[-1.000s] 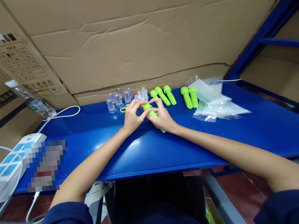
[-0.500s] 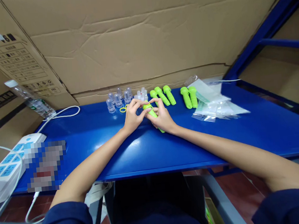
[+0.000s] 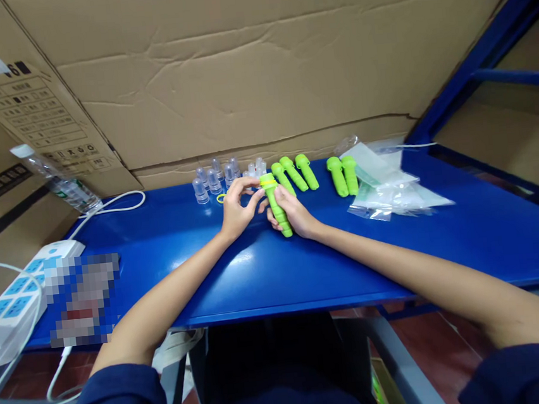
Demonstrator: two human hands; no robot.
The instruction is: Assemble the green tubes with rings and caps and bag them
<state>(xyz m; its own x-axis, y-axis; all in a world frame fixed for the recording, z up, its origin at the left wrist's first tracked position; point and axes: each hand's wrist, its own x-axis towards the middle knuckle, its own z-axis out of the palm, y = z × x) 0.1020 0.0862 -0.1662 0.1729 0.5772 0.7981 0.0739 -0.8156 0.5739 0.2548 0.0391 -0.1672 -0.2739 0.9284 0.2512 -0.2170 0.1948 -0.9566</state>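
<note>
My right hand (image 3: 296, 213) is wrapped round a light-green, flashlight-shaped tube (image 3: 280, 212), its wider head tilted up and away from me. A yellow ring (image 3: 268, 182) circles the head's neck. At the head's left edge are the index finger and thumb of my left hand (image 3: 239, 212), bent towards each other on either side of the rim. Behind my left hand stand several clear domed caps (image 3: 213, 180), with a loose yellow ring (image 3: 221, 198) on the table beside them. Several more green tubes (image 3: 294, 173) lie just behind my right hand.
Two green tubes (image 3: 337, 176) lie further right, beside a pile of clear plastic bags (image 3: 392, 190). At the left of the blue table (image 3: 239, 281) are a power strip (image 3: 23, 295), a blurred-out flat object (image 3: 85, 299) and a plastic bottle (image 3: 65, 183). Cardboard (image 3: 238, 71) rises behind.
My right hand has turned the green tube more upright, so its side and yellow-ringed head now show. My left fingers have eased from over the head to its left edge.
</note>
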